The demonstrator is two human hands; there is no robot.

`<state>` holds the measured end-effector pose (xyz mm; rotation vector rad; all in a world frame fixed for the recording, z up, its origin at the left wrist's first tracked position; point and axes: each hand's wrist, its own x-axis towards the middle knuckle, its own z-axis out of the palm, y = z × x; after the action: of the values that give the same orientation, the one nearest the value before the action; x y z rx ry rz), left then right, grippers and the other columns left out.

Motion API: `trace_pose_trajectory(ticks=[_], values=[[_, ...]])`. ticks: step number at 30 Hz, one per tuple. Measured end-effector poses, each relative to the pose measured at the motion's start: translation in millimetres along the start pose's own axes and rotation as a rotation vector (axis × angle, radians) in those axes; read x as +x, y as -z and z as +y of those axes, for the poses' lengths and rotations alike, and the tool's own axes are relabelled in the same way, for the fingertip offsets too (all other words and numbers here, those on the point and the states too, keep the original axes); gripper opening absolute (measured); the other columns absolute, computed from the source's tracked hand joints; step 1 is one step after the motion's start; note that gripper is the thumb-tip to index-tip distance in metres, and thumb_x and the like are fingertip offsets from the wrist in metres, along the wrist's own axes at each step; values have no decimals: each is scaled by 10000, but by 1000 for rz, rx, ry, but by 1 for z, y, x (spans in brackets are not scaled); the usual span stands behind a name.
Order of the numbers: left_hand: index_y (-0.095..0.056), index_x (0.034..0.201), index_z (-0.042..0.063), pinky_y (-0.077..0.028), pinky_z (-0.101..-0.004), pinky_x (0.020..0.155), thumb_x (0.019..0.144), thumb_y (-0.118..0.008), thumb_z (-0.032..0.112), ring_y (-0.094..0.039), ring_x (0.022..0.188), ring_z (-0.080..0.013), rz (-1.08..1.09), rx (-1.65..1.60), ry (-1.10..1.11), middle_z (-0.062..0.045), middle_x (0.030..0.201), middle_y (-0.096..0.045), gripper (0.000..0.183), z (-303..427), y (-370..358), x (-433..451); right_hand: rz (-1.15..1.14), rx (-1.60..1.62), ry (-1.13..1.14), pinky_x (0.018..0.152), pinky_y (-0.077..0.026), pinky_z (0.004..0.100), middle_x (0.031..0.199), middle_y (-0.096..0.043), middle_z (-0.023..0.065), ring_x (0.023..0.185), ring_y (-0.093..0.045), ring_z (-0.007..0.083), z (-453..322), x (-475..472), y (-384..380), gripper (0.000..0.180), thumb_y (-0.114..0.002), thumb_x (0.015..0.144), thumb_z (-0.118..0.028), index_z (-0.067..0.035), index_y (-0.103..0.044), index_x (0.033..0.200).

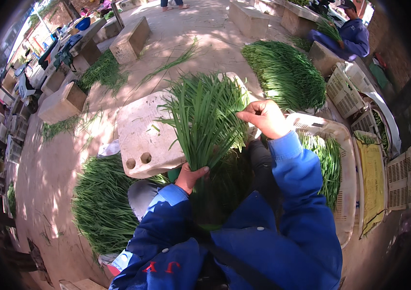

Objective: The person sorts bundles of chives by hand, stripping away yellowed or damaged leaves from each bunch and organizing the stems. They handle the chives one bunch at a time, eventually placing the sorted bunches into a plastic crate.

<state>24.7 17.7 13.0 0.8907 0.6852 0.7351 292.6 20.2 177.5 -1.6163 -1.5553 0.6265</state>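
My left hand (191,177) is closed around the lower part of a bunch of long green leaves (198,127), like Chinese chives, whose tips fan out away from me. To its right, my right hand (259,116) is raised with thumb and forefinger close together, beside more green leaves (230,98) lying on the far part of a pale stone block (147,123). Whether those fingers pinch a leaf cannot be told. The block has two round holes near its left corner. Loose dark leaves lie in shadow over my lap.
Large heaps of leaves lie at left (103,206) and ahead right (285,72). A plastic crate (347,214) with leaves stands at my right, beside a yellow sack (371,177) and other crates. A co-worker (354,36) sits at the upper right, near concrete blocks (131,40).
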Motion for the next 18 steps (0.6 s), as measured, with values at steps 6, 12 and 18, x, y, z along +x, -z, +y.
trace_pose_trajectory(ticks=[6, 12, 18], values=[[-563, 1020, 81, -456, -298, 567, 802, -694, 145, -545, 633, -156, -28, -193, -6, -52, 772, -578, 262, -4, 4, 4, 15, 196, 46, 603, -419, 214, 745, -608, 12, 657, -481, 42, 20, -3, -14, 98, -660, 809, -74, 9, -623, 846], [-447, 1260, 102, -434, -308, 675, 861, -630, 259, -472, 739, -150, -86, -628, 10, -33, 903, -529, 466, 6, 20, 5, -72, 465, -123, 554, -405, 204, 688, -595, 1, 613, -501, 47, 40, -20, -36, 142, -659, 825, -123, 18, -642, 826], [-438, 1260, 71, -451, -342, 734, 861, -622, 185, -505, 751, -162, -37, -765, -352, -24, 875, -538, 453, 110, 51, -3, -107, 524, -260, 538, -397, 194, 686, -582, -1, 592, -497, 50, 77, -51, -67, 107, -672, 807, -74, 7, -611, 843]])
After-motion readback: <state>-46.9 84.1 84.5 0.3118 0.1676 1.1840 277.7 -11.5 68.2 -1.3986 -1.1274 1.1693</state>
